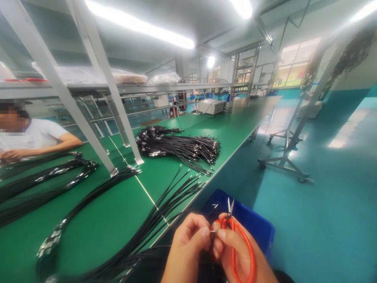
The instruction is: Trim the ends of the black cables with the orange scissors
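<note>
Near the bottom centre, my left hand [191, 239] pinches the tip of a black cable beside my right hand. Red-handled scissors [250, 251] rest in my right hand [235, 243], their blades pointing up and slightly parted, while its thumb and fingers pinch at the same cable end. The fingertips of both hands nearly meet there. A bundle of black cables [147, 224] with pale tips lies on the green table [123, 212] to the left of my hands. Farther back sits a thick pile of black cables [182, 147].
Below the table edge is a blue bin [259, 224], just beyond my hands. Metal posts [114, 94] carry a shelf above the table. A person in a white shirt [44, 133] sits at the left. A wheeled rack [285, 161] stands on the right.
</note>
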### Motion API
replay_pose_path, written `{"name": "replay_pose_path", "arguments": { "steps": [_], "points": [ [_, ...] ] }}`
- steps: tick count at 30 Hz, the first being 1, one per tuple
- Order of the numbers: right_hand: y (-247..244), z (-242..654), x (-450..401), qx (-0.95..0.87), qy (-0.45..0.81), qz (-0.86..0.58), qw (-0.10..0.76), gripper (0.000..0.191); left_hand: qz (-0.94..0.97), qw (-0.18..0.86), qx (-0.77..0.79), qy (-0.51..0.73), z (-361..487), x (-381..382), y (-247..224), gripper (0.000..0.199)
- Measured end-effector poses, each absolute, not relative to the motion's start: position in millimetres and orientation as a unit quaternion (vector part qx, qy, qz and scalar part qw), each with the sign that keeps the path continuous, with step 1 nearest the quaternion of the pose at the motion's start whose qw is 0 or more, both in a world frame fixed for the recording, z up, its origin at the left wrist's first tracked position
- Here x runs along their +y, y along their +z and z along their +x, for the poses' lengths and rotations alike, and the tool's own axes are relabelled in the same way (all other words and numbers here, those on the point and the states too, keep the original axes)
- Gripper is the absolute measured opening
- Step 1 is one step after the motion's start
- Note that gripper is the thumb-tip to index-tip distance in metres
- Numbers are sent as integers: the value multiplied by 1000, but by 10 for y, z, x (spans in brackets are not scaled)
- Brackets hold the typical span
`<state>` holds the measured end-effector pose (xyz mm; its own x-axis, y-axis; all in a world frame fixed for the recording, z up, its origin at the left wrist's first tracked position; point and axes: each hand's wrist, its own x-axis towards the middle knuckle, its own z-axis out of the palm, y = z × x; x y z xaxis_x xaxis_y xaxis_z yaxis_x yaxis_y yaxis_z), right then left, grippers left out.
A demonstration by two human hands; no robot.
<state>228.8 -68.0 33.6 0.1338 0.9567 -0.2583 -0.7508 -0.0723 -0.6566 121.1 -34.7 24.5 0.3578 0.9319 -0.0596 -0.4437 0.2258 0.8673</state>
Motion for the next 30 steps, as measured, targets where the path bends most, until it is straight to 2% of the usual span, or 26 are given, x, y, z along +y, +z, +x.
{"name": "replay_pose_path", "arguments": {
  "steps": [2, 4, 6, 9, 12, 14, 17, 19, 27, 30],
  "points": [
    [327, 2279, -701, -135, 641, -348, 670, 17, 469, 605, 374, 523, 1186, -365, 266, 12],
    [315, 2263, -729, -137, 629, -354, 679, 23, 554, 432, 428, 569, 1186, -400, 308, 4],
    [315, 2242, -753, -154, 600, -364, 696, 30, 602, 312, 449, 582, 1207, -436, 348, 8],
    [345, 2208, -748, -175, 560, -372, 720, 37, 613, 255, 466, 585, 1227, -456, 366, 9],
    [380, 2188, -687, -153, 587, -366, 706, 25, 640, 201, 471, 573, 1177, -431, 344, 13],
    [389, 2181, -643, -144, 608, -364, 691, 19, 655, 255, 459, 543, 1122, -408, 328, 13],
    [379, 2167, -605, -153, 591, -367, 701, 18, 629, 460, 408, 475, 1077, -392, 311, 11],
    [368, 2156, -596, -153, 582, -363, 711, 21, 589, 534, 391, 463, 1087, -391, 295, 15],
    [434, 2141, -574, -172, 529, -431, 711, 35, 547, 512, 439, 495, 1165, -399, 235, 23],
    [426, 2140, -573, -181, 524, -448, 701, 33, 528, 536, 429, 500, 1176, -401, 239, 26]
  ]
}}
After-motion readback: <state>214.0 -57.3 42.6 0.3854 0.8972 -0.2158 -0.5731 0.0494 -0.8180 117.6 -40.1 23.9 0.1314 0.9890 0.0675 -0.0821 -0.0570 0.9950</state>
